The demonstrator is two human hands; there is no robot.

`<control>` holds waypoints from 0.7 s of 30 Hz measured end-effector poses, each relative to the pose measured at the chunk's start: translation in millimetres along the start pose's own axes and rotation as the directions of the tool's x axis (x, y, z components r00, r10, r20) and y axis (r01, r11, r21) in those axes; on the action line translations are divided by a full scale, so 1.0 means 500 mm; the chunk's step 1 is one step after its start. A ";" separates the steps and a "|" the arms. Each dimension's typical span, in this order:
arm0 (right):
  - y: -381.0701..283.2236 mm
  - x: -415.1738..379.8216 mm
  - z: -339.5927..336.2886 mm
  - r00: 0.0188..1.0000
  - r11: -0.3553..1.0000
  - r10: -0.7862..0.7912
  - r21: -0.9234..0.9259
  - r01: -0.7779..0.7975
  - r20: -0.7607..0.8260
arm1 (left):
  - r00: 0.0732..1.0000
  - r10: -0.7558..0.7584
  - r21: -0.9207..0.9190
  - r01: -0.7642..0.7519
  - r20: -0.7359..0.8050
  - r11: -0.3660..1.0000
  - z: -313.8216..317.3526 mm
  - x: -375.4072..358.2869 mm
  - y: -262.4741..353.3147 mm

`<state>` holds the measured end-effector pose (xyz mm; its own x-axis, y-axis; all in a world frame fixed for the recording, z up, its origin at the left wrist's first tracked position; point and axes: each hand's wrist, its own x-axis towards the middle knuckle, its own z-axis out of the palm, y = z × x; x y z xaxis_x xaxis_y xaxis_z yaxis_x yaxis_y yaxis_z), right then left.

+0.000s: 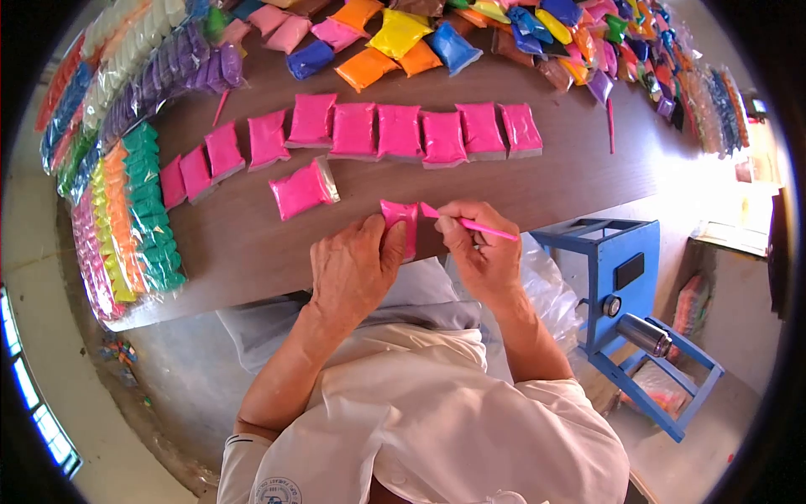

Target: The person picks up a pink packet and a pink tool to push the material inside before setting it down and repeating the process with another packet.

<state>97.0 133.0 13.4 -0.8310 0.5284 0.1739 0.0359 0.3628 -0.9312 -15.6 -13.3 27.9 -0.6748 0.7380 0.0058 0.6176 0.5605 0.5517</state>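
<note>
Glossy pink pouch [401,223] is held at the tabletop's [252,248] near edge by the closed left grip [357,254]. Slim pink plastic tool [492,229] is pinched in the right grip [477,248]. Room beyond both is bounded by pillow-shaped pouches [399,131].

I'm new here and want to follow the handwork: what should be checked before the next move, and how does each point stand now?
1. Left hand steadies the pink packet: ok.
2. Right hand grips the pink tool: ok.
3. Tool tip touches the packet: cannot tell; it is close to the upper right corner.
4. Packet lies wholly on the table: cannot tell; it is at the near edge.
5. Row of pink packets clear of both hands: ok.
</note>
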 end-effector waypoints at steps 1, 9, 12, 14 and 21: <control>0.000 -0.001 0.002 0.997 0.997 0.060 0.050 -0.057 -0.049 | 1.000 -0.003 0.001 0.003 0.007 1.000 -0.001 0.001 0.000; -0.007 0.037 -0.010 0.995 0.993 -0.057 -0.100 0.065 0.086 | 0.999 0.033 -0.002 -0.033 -0.029 0.999 0.003 0.003 0.002; -0.009 0.048 -0.022 0.998 0.992 -0.014 -0.127 0.023 0.069 | 0.999 0.036 0.020 -0.035 -0.041 0.999 0.006 0.003 0.004; -0.018 0.049 -0.023 0.992 0.996 -0.062 -0.057 0.068 0.113 | 0.998 0.037 0.023 -0.036 -0.050 0.999 0.007 0.003 0.005; -0.009 0.049 -0.027 0.994 0.984 -0.061 -0.163 0.075 0.091 | 1.000 -0.028 0.017 0.029 -0.014 0.999 0.005 0.001 0.009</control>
<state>83.9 154.5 26.1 -0.8787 0.4333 0.2002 0.0636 0.5219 -0.8506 -11.9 -9.4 28.3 -0.6975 0.7165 0.0014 0.6047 0.5876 0.5377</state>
